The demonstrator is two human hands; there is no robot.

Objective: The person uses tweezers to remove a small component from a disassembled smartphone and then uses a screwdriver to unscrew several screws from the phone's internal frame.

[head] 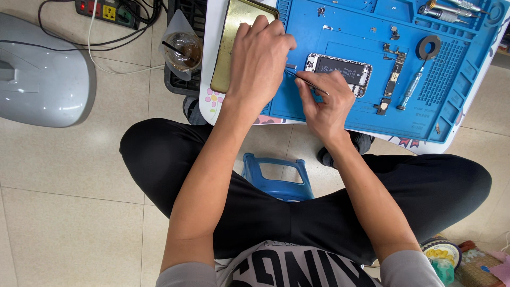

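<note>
On the blue mat (pixel 451 101), near its front edge, the right hand (pixel 325 101) grips tweezers (pixel 305 83) beside the opened phone (pixel 340 72); the left hand (pixel 258 58) lies curled, holding nothing visible

Mat (pixel 467 79): you work on solid blue.
Tray (pixel 226 53): your gold one.
Stool (pixel 276 178): blue.
Your trousers (pixel 159 154): black.
Floor (pixel 69 207): beige tiles.
Power strip (pixel 103 9): black, with red and yellow.

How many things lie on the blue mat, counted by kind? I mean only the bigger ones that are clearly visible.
Opened phone: 1
Circuit board: 1
Screwdriver: 1
Black tape roll: 1
Gold metal tray, partly on the blue mat: 1
Total: 5
The left hand rests beside the phone; the right hand holds thin tweezers.
</note>
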